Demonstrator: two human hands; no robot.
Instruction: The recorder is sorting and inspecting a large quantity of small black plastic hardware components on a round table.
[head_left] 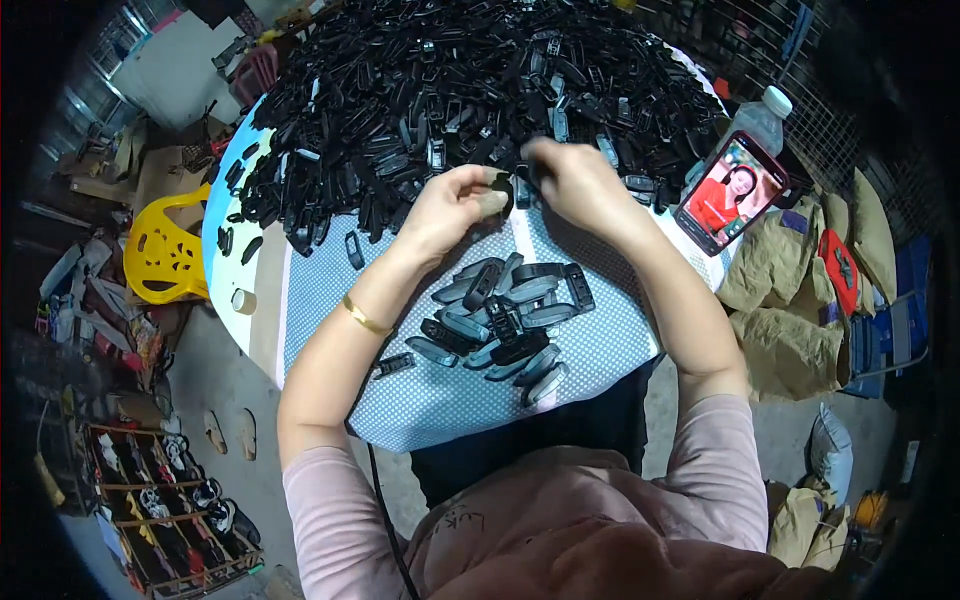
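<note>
My left hand (pixel 450 212), a gold bangle on its wrist, pinches a small black plastic part (pixel 505 186) between thumb and fingertips at the near edge of a big pile. Just to the right is my right hand (pixel 582 190), its fingers bent and smeared by motion; whether they hold anything is hidden. The large pile (pixel 430 90) consists of many long black plastic casings, some with openings in them. Between my forearms, a smaller heap of similar black casings (pixel 500 315) lies on the patterned tablecloth (pixel 400 410).
A phone (pixel 732 195) with a lit screen leans against a clear bottle (pixel 762 120) at the table's right. At left are a yellow plastic chair (pixel 165 250) and a shoe rack (pixel 170 500). Brown sacks (pixel 790 345) stand at right. A small round tub (pixel 243 300) sits on the table's left edge.
</note>
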